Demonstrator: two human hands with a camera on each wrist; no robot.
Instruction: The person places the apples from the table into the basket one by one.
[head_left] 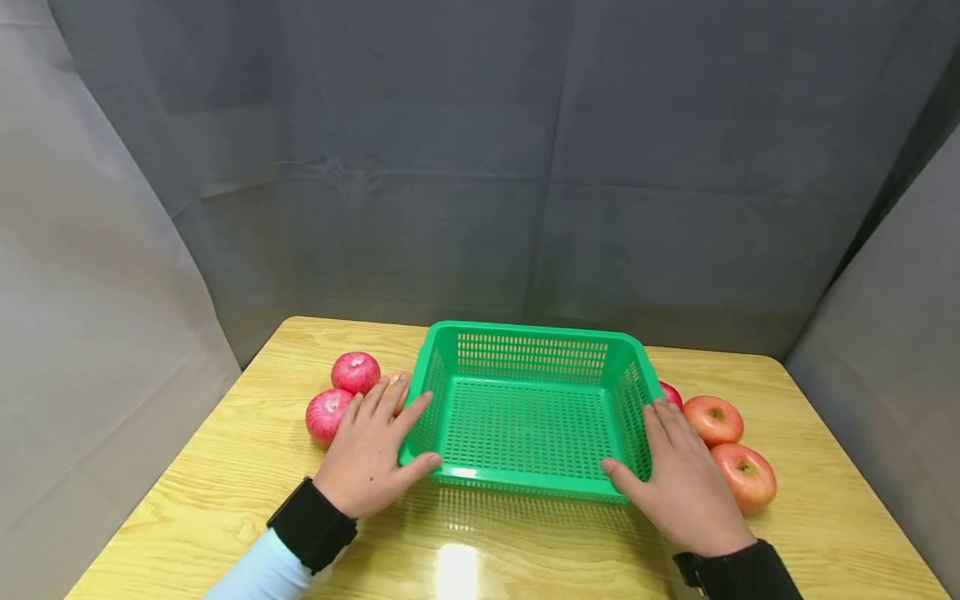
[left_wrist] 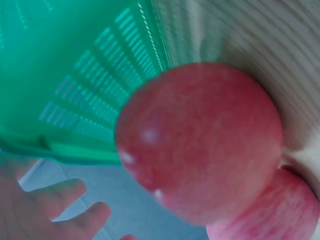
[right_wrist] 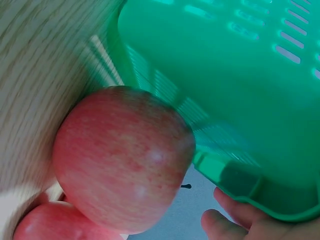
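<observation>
A green perforated plastic basket sits in the middle of the table with nothing inside it. At its left side my left hand has its fingers spread, fingertips and thumb right at the rim. My right hand is at the opposite side, its fingers extended along the rim and the thumb at the near corner. Beside the left hand lie two dark pink apples and a paler apple, partly hidden by the fingers. A large apple fills the left wrist view's centre.
To the right of the basket are two orange-red apples and a darker red apple, partly covered by the basket and hand. The wooden table ends at a grey cloth backdrop, with pale cloth on both sides.
</observation>
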